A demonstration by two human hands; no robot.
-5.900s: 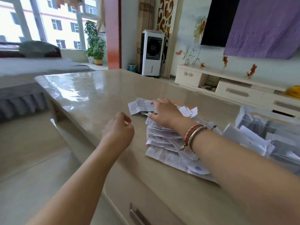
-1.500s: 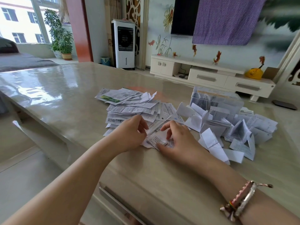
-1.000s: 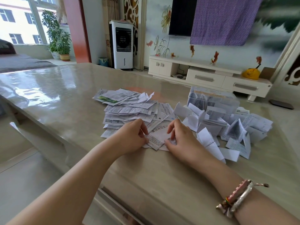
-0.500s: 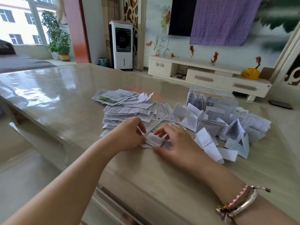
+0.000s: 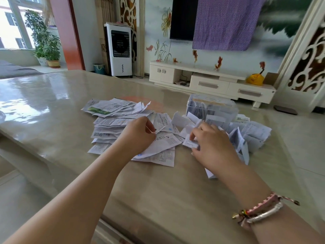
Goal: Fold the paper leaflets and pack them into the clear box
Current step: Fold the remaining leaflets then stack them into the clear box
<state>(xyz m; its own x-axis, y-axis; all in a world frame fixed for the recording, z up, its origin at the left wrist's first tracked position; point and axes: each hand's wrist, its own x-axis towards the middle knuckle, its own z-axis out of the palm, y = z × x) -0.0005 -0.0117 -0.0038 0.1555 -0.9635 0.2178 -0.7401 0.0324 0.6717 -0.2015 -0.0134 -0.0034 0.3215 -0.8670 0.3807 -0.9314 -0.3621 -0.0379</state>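
The table (image 5: 52, 110) carries flat leaflets (image 5: 112, 120) at ten o'clock and the box (image 5: 211, 106) at one. The left hand (image 5: 139, 136) pinches a sheet; the right hand (image 5: 211, 143) pinches a folded leaflet (image 5: 190, 142), which may spring open if released early.

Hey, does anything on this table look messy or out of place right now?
Yes. Folded leaflets lie in a loose heap on the table in front of and beside the clear box rather than inside it, several tilted on edge. The unfolded leaflets on the left are fanned out unevenly. Nothing looks torn or spilled.
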